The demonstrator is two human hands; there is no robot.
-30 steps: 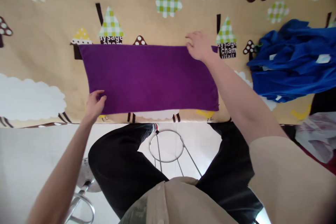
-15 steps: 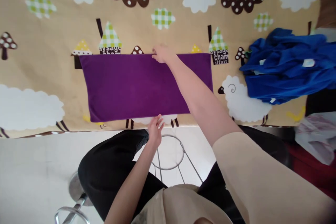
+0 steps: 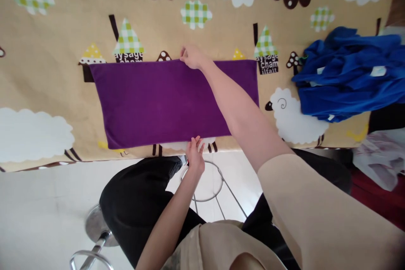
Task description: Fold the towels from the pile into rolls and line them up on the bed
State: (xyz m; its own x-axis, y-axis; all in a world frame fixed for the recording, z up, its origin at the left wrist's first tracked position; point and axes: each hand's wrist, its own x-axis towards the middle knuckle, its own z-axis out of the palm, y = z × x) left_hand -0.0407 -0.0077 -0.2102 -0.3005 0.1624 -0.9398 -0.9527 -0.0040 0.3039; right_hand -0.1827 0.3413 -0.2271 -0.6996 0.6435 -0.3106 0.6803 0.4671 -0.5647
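Note:
A purple towel [image 3: 158, 101] lies spread in a wide rectangle on the patterned tablecloth [image 3: 209, 40]. At the middle of its far edge, my right hand [image 3: 193, 57] has thumb and fingers pinched on the cloth, which rises slightly there. My right forearm crosses over the towel and covers part of its right side. My left hand [image 3: 195, 155] is at the near edge, palm up with fingers apart, its fingertips touching or just beside the hem.
To the right lies a heap of blue cloths [image 3: 351, 78] with white tags. A clear plastic bag [image 3: 379, 156] is below it at the right. Under the table edge are a round metal stool frame [image 3: 221, 181] and a chrome stand [image 3: 98, 228] at lower left.
My right hand draws the far edge slightly up at its middle. My left hand has shifted a little to the right along the near edge. The view has also moved slightly.

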